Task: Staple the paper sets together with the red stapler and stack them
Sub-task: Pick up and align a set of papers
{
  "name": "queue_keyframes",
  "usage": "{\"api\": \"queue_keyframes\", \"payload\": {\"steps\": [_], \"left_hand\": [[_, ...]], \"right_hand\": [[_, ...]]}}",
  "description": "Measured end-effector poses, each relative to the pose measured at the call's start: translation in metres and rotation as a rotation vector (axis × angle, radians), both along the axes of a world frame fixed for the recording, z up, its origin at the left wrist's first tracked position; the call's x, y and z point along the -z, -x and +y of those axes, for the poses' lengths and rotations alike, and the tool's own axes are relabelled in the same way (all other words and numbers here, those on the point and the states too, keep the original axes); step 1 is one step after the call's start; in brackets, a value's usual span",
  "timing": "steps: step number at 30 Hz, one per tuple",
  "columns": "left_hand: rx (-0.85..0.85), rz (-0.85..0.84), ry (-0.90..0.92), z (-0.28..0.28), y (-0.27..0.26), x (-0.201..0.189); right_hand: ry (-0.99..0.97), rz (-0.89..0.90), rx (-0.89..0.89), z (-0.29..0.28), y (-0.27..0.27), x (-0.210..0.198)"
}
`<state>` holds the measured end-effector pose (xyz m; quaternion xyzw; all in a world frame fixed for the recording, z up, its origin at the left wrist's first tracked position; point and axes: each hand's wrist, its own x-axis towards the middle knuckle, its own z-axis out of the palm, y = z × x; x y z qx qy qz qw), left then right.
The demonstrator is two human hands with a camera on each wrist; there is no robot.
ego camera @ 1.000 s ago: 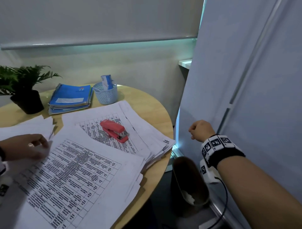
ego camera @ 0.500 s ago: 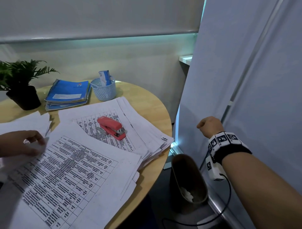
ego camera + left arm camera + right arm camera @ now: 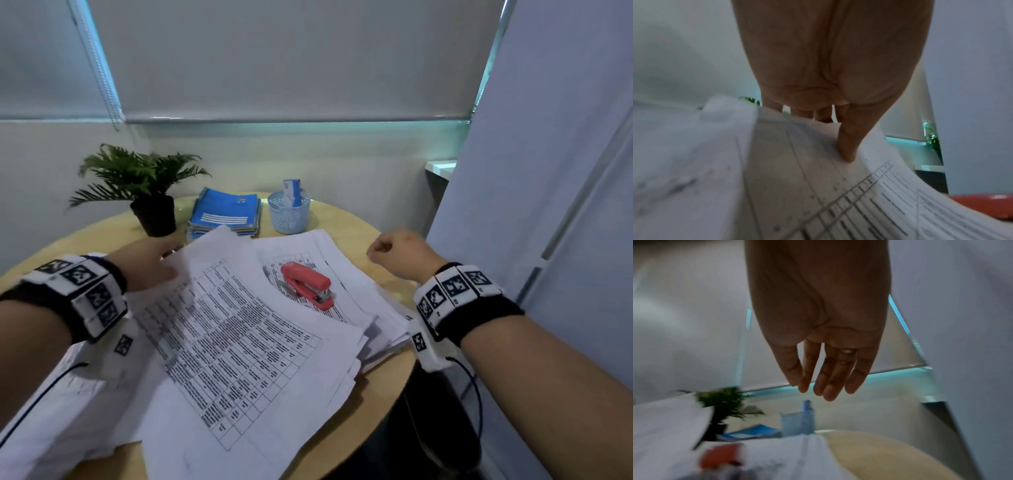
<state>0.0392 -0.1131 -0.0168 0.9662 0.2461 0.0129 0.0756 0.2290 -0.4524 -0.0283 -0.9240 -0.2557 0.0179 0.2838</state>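
Note:
The red stapler lies on a stack of printed sheets right of the table's middle. It also shows in the left wrist view and, blurred, in the right wrist view. My left hand pinches the far left corner of the top paper set, thumb on top and fingers beneath, and that corner is raised and curled. My right hand hovers over the table's right side, holding nothing, its fingers hanging relaxed. More sheets lie under my left forearm.
On the round wooden table, at the back, stand a potted plant, blue notebooks and a blue mesh cup. A grey partition rises close on the right. A dark bin sits below the table's right edge.
My right hand has come up from beside the table to over its right edge. My left hand has lifted the corner of the top paper set. The view has swung left.

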Motion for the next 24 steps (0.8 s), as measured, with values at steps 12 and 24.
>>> {"api": "queue_keyframes", "payload": {"steps": [12,24], "left_hand": [[0.12,-0.595,0.073,-0.008,0.034,-0.095],[-0.038,-1.008,0.84,0.019,0.05,-0.059]], "right_hand": [[-0.311,0.282,-0.289,0.148,0.061,-0.031],[-0.865,0.199,-0.233,0.158,0.087,-0.045]]}}
